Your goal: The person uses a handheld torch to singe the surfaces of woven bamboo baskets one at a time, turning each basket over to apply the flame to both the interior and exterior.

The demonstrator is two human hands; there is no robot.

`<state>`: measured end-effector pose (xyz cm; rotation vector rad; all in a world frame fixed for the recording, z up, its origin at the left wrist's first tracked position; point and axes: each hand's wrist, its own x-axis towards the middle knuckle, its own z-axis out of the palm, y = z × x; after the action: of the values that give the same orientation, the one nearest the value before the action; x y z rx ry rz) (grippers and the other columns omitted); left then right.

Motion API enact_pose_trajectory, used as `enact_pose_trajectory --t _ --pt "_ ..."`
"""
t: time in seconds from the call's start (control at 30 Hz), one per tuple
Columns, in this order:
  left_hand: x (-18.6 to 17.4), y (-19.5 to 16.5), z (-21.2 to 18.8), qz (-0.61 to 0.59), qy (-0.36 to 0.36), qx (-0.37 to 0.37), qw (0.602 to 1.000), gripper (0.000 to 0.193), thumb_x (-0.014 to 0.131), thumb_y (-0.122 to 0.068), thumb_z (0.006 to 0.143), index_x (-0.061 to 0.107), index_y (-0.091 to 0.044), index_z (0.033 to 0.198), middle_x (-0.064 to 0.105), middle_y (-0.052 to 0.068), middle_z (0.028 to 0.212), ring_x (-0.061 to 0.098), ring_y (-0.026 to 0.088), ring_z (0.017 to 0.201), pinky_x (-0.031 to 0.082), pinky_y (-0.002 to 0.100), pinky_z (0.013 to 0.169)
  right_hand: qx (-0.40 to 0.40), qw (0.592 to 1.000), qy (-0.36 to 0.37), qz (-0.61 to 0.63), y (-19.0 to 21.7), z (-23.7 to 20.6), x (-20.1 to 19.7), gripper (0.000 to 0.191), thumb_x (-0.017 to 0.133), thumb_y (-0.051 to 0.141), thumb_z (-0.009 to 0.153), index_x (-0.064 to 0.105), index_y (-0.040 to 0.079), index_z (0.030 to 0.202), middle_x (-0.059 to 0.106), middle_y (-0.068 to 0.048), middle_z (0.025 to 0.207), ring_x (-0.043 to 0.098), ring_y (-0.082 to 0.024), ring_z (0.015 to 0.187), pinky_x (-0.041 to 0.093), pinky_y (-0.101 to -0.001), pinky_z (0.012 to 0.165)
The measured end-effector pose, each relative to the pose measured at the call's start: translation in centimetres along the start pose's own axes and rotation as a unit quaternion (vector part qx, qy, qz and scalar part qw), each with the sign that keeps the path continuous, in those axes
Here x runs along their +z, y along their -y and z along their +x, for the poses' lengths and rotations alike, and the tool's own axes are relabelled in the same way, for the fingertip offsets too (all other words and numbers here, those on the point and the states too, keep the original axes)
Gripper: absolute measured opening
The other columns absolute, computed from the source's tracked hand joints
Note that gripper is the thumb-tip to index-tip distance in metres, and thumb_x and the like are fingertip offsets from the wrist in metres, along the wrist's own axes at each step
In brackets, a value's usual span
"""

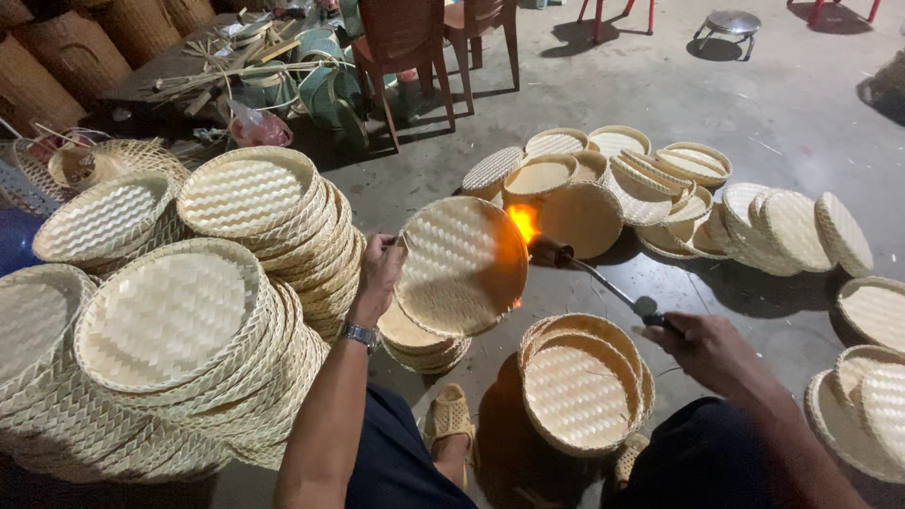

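Observation:
My left hand (375, 277) grips the left rim of a round woven bamboo tray (459, 266), held up and tilted, its underside facing me. My right hand (705, 351) holds a gas torch (596, 281) by its handle. The torch's nozzle points left at the tray's right edge, and an orange flame (521, 222) licks that rim, casting a glow on the weave. A wristwatch (359, 334) is on my left wrist. Under the raised tray lies a short stack of similar trays (421, 347).
Tall leaning stacks of woven trays (203, 320) fill the left. A small stack (580, 391) sits between my knees. Loose trays (679, 193) are scattered on the concrete floor ahead and to the right. Wooden chairs (405, 57), bamboo strips and big baskets stand behind. My sandalled foot (451, 417) is below.

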<state>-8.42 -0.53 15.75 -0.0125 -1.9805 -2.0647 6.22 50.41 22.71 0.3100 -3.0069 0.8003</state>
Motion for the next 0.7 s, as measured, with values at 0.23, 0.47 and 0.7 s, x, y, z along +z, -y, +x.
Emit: enact_pose_trajectory --t 0.23,0.47,0.7 --pt "3.6 -0.2 -1.3 0.121 0.022 -0.040 0.992 0.027 0.063 -0.025 0.096 0.058 -0.004 0.111 0.060 0.006 0.099 0.057 0.014 0.085 0.051 0.028 0.067 -0.037 0.997 -0.019 -0.071 4.0 2.6 -1.8 0.032 0.065 0.039 0.093 0.079 0.012 0.098 0.074 -0.006 0.064 0.064 -0.019 0.047 0.052 -0.0375 0.049" --pt "6.0 1.0 -1.9 0.124 0.019 -0.024 0.992 0.040 0.060 -0.020 0.100 0.050 -0.003 0.135 0.059 0.007 0.116 0.062 0.017 0.085 0.054 0.029 0.069 -0.071 0.996 0.001 -0.057 3.0 2.8 0.2 0.032 0.061 0.039 0.093 0.078 0.013 0.101 0.076 -0.004 0.069 0.064 -0.017 0.047 0.053 -0.0365 0.046" --pt "5.6 3.9 -4.1 0.246 0.115 0.146 0.951 0.036 0.051 -0.017 0.111 0.065 -0.002 0.141 0.078 0.020 0.115 0.074 0.018 0.100 0.058 0.026 0.082 0.028 0.997 -0.061 0.035 -1.4 1.3 -0.9 0.028 0.070 0.033 0.093 0.078 0.017 0.114 0.065 -0.015 0.055 0.055 -0.023 0.046 0.048 -0.0432 0.048"
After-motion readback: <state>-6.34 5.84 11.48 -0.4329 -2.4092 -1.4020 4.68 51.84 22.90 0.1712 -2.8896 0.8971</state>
